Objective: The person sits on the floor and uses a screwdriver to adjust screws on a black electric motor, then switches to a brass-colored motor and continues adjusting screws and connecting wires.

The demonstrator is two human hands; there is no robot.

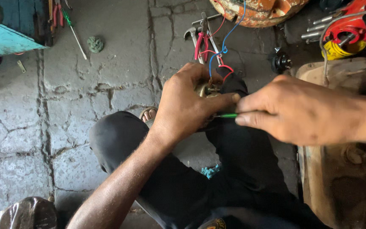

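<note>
My left hand [187, 104] is wrapped around a small brass-coloured metal part [204, 90], mostly hidden by the fingers. Red and blue wires [225, 42] run from that part up to an orange rusty round casing [259, 10] at the top. My right hand [293, 110] pinches a thin green-handled tool [227, 115], its tip pointing left into the part under my left thumb. Both hands are above my knees in dark trousers [234, 161].
Cracked stone floor [85, 97] with a hammer and red-handled pliers [200, 38], a green screwdriver [75, 32], a turquoise board [1, 38] at upper left, a black knob [280, 62], red and yellow gear [344, 36] at upper right, a rusty metal block [339, 178] at right.
</note>
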